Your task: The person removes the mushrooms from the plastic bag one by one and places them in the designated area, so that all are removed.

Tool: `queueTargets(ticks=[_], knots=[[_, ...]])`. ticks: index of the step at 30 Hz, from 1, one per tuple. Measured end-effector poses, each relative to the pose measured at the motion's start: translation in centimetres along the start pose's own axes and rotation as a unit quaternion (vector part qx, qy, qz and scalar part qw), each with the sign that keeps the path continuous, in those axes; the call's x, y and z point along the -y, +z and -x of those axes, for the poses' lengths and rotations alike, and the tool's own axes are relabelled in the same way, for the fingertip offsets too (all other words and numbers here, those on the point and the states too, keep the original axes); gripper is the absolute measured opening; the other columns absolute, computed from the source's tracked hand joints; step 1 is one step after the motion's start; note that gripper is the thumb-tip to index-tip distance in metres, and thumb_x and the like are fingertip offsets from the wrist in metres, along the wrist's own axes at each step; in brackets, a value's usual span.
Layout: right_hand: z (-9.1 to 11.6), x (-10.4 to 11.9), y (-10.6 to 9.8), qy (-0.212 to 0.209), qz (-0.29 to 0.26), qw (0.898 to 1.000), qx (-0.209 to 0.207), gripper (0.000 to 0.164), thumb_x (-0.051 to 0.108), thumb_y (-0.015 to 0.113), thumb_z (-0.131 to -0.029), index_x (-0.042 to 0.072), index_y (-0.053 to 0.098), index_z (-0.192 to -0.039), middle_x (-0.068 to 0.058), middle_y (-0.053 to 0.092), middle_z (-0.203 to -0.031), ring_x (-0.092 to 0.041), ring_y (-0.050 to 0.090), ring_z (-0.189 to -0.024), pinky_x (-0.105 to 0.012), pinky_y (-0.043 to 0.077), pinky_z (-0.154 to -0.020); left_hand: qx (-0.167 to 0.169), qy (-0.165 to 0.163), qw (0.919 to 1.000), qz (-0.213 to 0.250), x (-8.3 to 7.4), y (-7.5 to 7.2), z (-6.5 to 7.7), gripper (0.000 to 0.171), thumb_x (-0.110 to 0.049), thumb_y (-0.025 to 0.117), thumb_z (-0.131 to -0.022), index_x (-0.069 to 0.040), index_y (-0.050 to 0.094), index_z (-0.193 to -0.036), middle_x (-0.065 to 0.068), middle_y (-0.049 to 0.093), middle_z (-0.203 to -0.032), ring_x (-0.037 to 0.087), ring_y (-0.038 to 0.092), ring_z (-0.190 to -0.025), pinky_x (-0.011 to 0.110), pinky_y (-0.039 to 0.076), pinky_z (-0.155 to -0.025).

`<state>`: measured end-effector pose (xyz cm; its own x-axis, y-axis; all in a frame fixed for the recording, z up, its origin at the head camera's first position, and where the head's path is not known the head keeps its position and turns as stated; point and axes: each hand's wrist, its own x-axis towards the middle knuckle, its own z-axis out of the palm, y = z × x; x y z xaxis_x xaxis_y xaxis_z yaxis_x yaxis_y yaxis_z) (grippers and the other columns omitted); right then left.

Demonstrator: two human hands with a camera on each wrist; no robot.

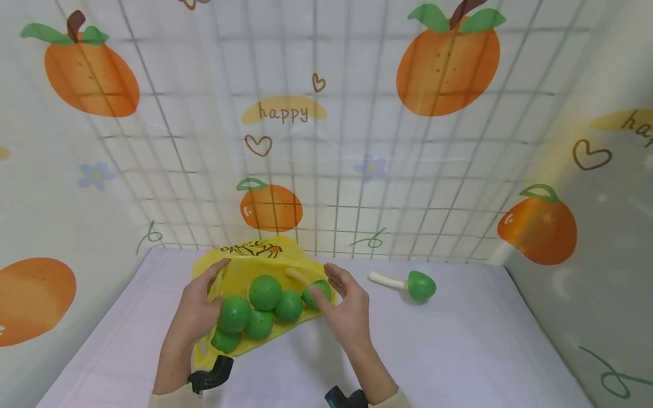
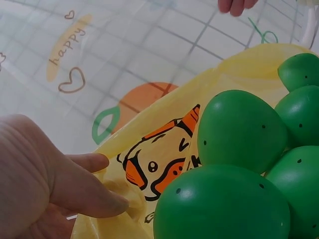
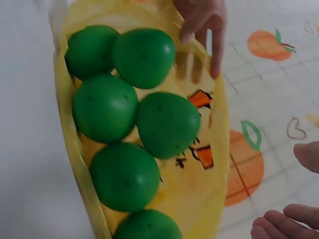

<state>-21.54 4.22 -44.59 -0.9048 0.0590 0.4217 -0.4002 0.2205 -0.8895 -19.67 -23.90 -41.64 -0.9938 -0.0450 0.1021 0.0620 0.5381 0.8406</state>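
Observation:
A yellow plastic bag [image 1: 236, 276] with a printed cartoon animal lies with its mouth facing me. Packed inside are several round green heads [image 1: 265, 293] with small dark dots; one pale handle [image 1: 297, 276] shows among them. My left hand [image 1: 196, 311] pinches the bag's rim at its left side, the thumb inside the mouth. At the bag's right end is my right hand [image 1: 352, 311], thumb and fingers apart, holding nothing. In the right wrist view its fingers [image 3: 284, 224] stand clear of the bag.
To the right on the white tabletop [image 1: 459, 351] lies a loose green-headed stick [image 1: 422, 286] with a white handle. Behind the table hangs a sheet printed with oranges [image 1: 271, 208] over a wire grid [image 1: 336, 170]. Similar sheets flank both sides.

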Motion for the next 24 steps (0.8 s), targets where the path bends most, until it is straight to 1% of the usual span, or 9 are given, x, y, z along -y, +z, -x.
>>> queueTargets(ticks=[3,7,12,18,21,24], knots=[[0.4,0.1,1.0,-0.005,0.014,1.000,0.012,0.054,0.011,0.085,-0.088,-0.002,0.065,-0.137,-0.016,0.068,-0.136,-0.032,0.064,-0.127,-0.040,0.053,-0.107,0.001,0.002,1.0000,-0.001,0.0,0.1,0.0,0.076,0.014,0.049,-0.093,-0.013,0.037,-0.164,0.021,0.043,-0.161,0.039,0.050,-0.132,0.052,0.044,-0.108],[0.7,0.0,2.4,-0.008,0.033,0.999,0.032,0.056,0.015,0.085,-0.089,-0.001,0.064,-0.138,-0.014,0.068,-0.135,-0.030,0.065,-0.126,-0.041,0.054,-0.106,0.000,0.001,1.0000,-0.004,0.1,0.1,0.0,0.076,0.013,0.049,-0.093,-0.014,0.037,-0.164,0.021,0.045,-0.159,0.038,0.053,-0.126,0.050,0.047,-0.104],[1.0,-0.5,4.0,-0.015,0.031,0.998,0.054,0.056,0.018,0.085,-0.089,-0.002,0.064,-0.137,-0.016,0.068,-0.135,-0.032,0.065,-0.126,-0.044,0.054,-0.105,-0.002,-0.002,1.0000,-0.007,0.2,0.0,-0.1,0.076,0.012,0.050,-0.093,-0.014,0.038,-0.164,0.020,0.046,-0.159,0.036,0.053,-0.124,0.049,0.048,-0.102],[1.1,-0.9,5.4,-0.011,0.031,0.997,0.075,0.057,0.018,0.085,-0.089,0.003,0.064,-0.139,-0.015,0.067,-0.136,-0.030,0.063,-0.129,-0.042,0.053,-0.107,0.001,-0.007,1.0000,-0.005,0.0,0.0,-0.1,0.077,0.013,0.049,-0.093,-0.015,0.037,-0.164,0.020,0.044,-0.160,0.036,0.052,-0.124,0.048,0.048,-0.102],[1.1,-1.2,5.8,-0.011,0.031,0.996,0.083,0.058,0.019,0.085,-0.090,0.000,0.063,-0.140,-0.018,0.067,-0.136,-0.032,0.064,-0.127,-0.045,0.054,-0.106,0.001,-0.008,1.0000,-0.005,0.0,0.1,0.0,0.077,0.013,0.050,-0.093,-0.015,0.038,-0.163,0.019,0.046,-0.159,0.033,0.054,-0.120,0.046,0.050,-0.099],[1.1,-1.4,6.3,-0.003,0.035,0.995,0.091,0.060,0.020,0.085,-0.090,-0.003,0.062,-0.140,-0.020,0.066,-0.136,-0.034,0.064,-0.126,-0.046,0.054,-0.105,-0.002,-0.008,0.9999,-0.007,0.0,0.0,0.0,0.077,0.013,0.050,-0.093,-0.015,0.038,-0.163,0.018,0.047,-0.157,0.032,0.055,-0.116,0.043,0.051,-0.096]])
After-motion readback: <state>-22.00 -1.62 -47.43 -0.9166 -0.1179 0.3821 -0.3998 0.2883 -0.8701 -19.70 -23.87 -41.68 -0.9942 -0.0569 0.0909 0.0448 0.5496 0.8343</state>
